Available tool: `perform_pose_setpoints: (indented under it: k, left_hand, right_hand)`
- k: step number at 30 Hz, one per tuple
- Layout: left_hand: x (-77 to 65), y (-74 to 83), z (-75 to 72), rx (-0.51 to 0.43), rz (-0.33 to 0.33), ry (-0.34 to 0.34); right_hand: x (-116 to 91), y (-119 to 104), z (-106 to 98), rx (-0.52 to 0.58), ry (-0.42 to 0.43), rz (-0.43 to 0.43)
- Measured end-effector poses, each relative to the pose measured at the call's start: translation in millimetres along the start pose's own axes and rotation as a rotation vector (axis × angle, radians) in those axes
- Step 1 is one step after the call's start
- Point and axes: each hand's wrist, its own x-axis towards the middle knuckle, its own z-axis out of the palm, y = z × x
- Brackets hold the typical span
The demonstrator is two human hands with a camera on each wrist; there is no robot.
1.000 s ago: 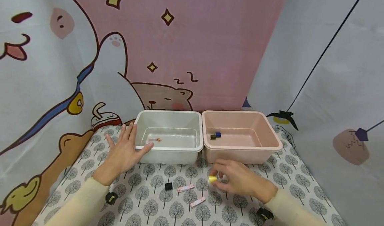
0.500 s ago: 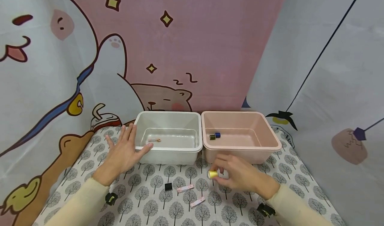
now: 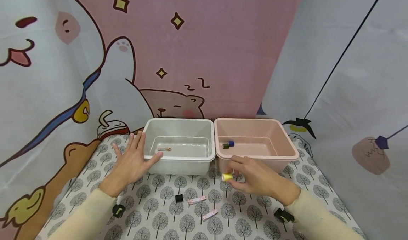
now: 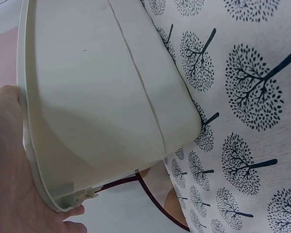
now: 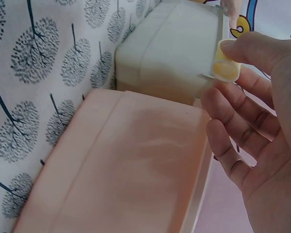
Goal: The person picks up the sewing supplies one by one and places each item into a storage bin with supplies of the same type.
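My right hand (image 3: 256,178) pinches a small yellow thread spool (image 3: 227,177) between thumb and fingertips, in front of the pink bin (image 3: 258,158). The right wrist view shows the yellow spool (image 5: 227,63) end-on, its rim pale, with the other fingers loosely bent below. My left hand (image 3: 129,165) rests on the near left corner of the white bin (image 3: 181,159), fingers spread and the thumb along its front rim. A dark green spool (image 3: 226,146) and a blue spool (image 3: 231,143) lie in the pink bin. One slim pinkish item (image 3: 164,149) lies in the white bin.
On the tree-print cloth (image 3: 159,220) lie a small black piece (image 3: 179,198), a pink-and-white strip (image 3: 197,200) and a second similar strip (image 3: 210,215). The two bins stand side by side against a cartoon-printed backdrop (image 3: 223,56).
My right hand has lifted the yellow spool and moved it up toward the pink bin's front wall. My left hand stays on the white bin.
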Motion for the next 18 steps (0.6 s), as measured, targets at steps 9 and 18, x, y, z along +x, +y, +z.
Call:
perform_pose_setpoints:
  k: [9, 18]
  left_hand:
    - [-1.1, -1.3, 1.2, -0.001, 0.002, 0.003]
    - [-0.3, -0.5, 1.6, 0.002, 0.003, 0.010]
  right_hand:
    - [6, 4, -10, 0.000, 0.042, -0.031]
    - [9, 8, -15, -0.019, 0.086, -0.057]
